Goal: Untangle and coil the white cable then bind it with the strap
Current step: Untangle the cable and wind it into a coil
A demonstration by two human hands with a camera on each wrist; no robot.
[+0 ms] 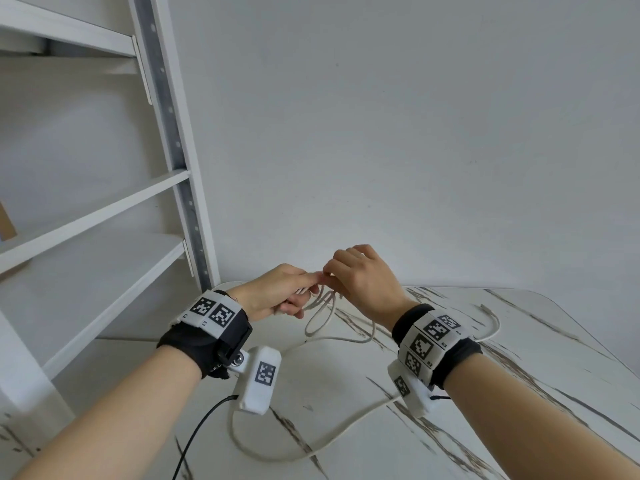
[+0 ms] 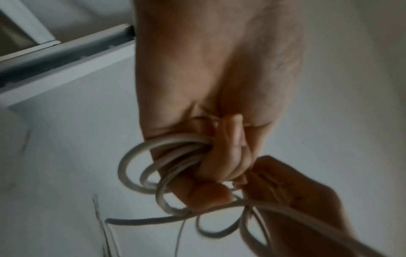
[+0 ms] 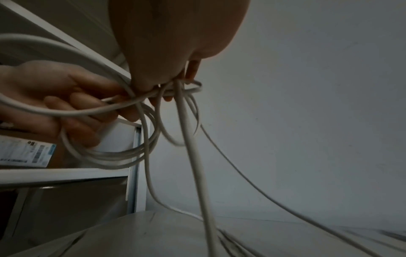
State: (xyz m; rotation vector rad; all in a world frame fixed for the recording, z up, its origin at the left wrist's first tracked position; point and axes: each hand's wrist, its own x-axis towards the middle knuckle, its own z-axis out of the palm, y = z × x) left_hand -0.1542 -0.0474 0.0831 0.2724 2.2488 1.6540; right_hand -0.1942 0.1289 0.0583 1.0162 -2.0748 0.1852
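White round plastic cable (image 1: 320,315) is bunched into several small loops inside the curled fingers (image 2: 228,153) of the left hand (image 1: 277,292), which clamp the bundle against the palm. Touching those fingertips, the right hand (image 1: 363,282) has its fingers bent together and pinches a strand at the top of the loops; the right wrist view shows strands crossing just under its fingertips (image 3: 191,69). Both hands are raised above the white marble-patterned tabletop (image 1: 519,341). From the loops the slack drops to the table and runs in wide curves under both wrists. Left of the hands stands a white shelving unit (image 1: 104,209) against a plain wall.
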